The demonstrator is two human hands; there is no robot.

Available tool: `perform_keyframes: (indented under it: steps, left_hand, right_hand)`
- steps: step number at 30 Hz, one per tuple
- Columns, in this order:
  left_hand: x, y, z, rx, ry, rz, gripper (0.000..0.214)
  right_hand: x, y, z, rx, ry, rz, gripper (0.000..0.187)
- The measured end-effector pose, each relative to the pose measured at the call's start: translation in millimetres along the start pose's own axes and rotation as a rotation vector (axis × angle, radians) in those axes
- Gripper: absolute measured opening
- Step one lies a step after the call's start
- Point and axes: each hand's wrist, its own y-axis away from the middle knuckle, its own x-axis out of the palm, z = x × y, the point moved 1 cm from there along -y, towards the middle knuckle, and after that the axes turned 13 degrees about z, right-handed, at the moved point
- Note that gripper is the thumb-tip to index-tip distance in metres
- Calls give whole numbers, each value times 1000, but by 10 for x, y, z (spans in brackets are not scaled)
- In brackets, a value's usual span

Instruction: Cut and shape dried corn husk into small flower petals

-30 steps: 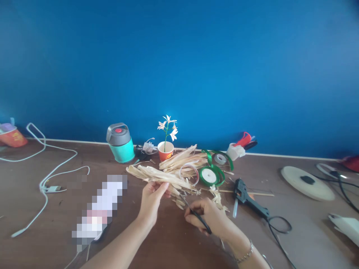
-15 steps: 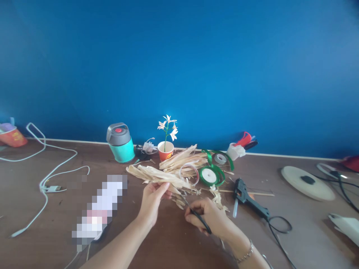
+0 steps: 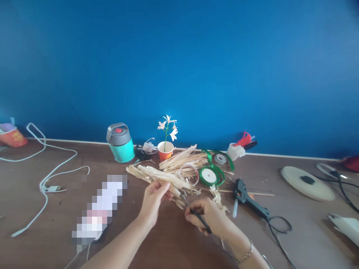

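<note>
My left hand (image 3: 153, 200) pinches a strip of dried husk (image 3: 174, 190) at the near edge of a pile of dried husk strips (image 3: 168, 172) on the brown table. My right hand (image 3: 209, 216) is closed round small black scissors (image 3: 196, 213), whose blades point up and left at the strip held by the left hand. Small cut husk scraps (image 3: 217, 198) lie just beyond the right hand.
A black glue gun (image 3: 248, 200) with its cord lies to the right. Green ribbon spools (image 3: 211, 175), a red cup with a paper flower (image 3: 166, 149), a teal flask (image 3: 120, 144), white cables (image 3: 53, 175) and a round pale disc (image 3: 307, 183) are on the table (image 3: 174, 243).
My left hand has lifted the husk strip slightly and shifted a little right. The scissors stay at the strip's end.
</note>
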Motion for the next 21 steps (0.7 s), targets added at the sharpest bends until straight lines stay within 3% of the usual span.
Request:
perform_keyframes:
  steps: [6, 9, 12, 15, 21]
  left_hand:
    - [-37, -8, -14, 69, 21, -88, 30]
    - [-29, -6, -24, 92, 37, -101, 29]
    - [22, 21, -20, 40, -1, 5, 29]
    - [85, 65, 1, -27, -85, 120, 29]
    - [129, 102, 42, -72, -151, 225, 31]
  right_hand:
    - [-18, -13, -29, -32, -77, 50, 21]
    - [-36, -29, -33, -150, -229, -5, 32]
    - [-33, -24, -6, -309, -362, -160, 40]
    - [5, -11, 26, -369, -428, -269, 45]
    - [87, -22, 73, -355, -526, -255, 49]
